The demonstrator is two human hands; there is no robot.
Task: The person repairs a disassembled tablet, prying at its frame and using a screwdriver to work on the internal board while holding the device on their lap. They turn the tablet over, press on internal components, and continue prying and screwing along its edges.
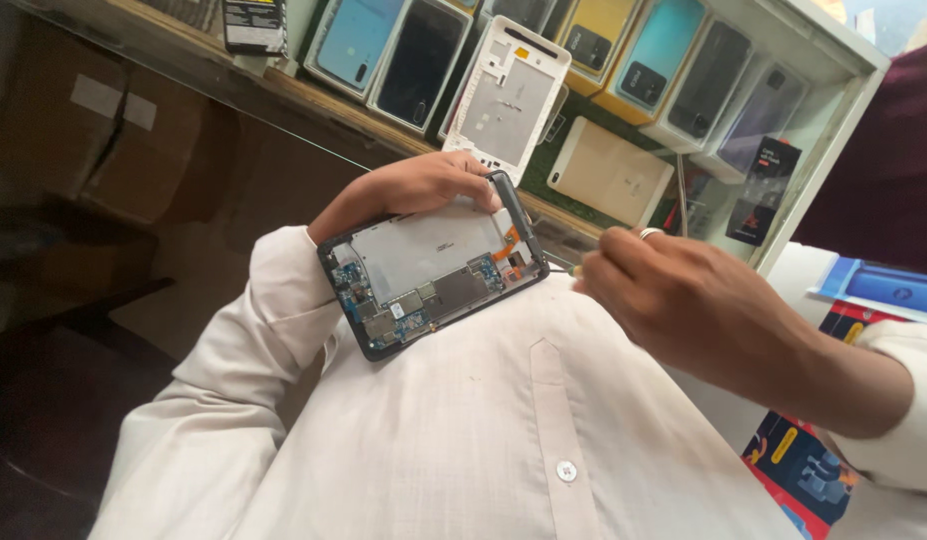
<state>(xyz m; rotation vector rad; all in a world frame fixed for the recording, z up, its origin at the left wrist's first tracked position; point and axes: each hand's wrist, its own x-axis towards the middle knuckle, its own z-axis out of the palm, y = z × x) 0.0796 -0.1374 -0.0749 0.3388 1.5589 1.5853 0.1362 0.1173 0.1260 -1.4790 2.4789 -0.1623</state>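
An opened phone (433, 272) with its back cover off lies tilted against the person's chest, on the white shirt (483, 430), showing a grey metal plate in the middle, a blue circuit board along its lower edge and an orange strip near its right corner. The left hand (413, 190) comes over the phone's top edge, its fingers curled around the upper right corner and gripping the frame there. Just right of the phone, the right hand (673, 295) is closed in a pinch on a thin tool (560, 268), whose tip reaches the phone's right corner; most of the tool is hidden inside the fingers, so its kind is hard to tell. A silver ring (650, 233) sits on one finger of that hand. Above the phone, a white phone back panel (505, 95) leans upright on a wooden shelf (283, 95), and beside that panel, farther right, lies a gold-coloured phone back (608, 170). Behind these, well above the phone, a row of phone covers in pale blue, black, yellow and grey stands in a white display case (833, 110). Left of the phone, past the sleeve, sit brown cardboard boxes (113, 130). To the lower right of the phone lies a red and blue printed packet (803, 470).
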